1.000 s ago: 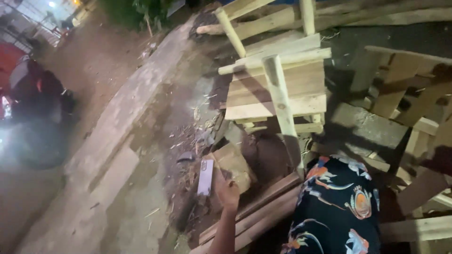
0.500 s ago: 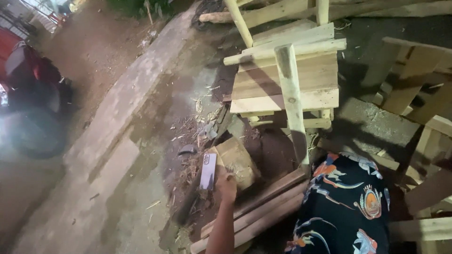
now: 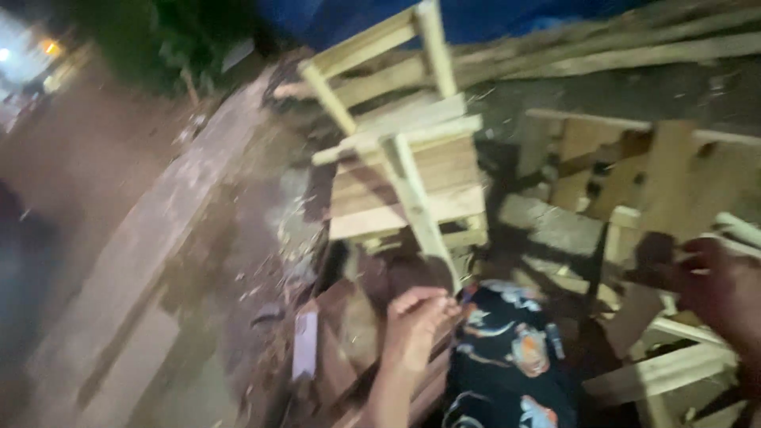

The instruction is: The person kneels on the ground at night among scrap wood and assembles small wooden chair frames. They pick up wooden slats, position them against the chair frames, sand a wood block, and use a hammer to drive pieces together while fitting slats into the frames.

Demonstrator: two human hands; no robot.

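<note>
Left hand point(image 3: 414, 329) raised, fingers curled

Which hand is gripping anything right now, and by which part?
The left hand closes its fingers at the lower end of the pale wooden chair frame's leg. The right hand is blurred; a hold cannot be told.

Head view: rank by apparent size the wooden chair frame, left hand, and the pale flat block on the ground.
1. Wooden chair frame, by far the largest.
2. Left hand.
3. Pale flat block, which looks slightly smaller than the hand, but motion blur and the hand being nearer the camera make this pair unsure.
</note>
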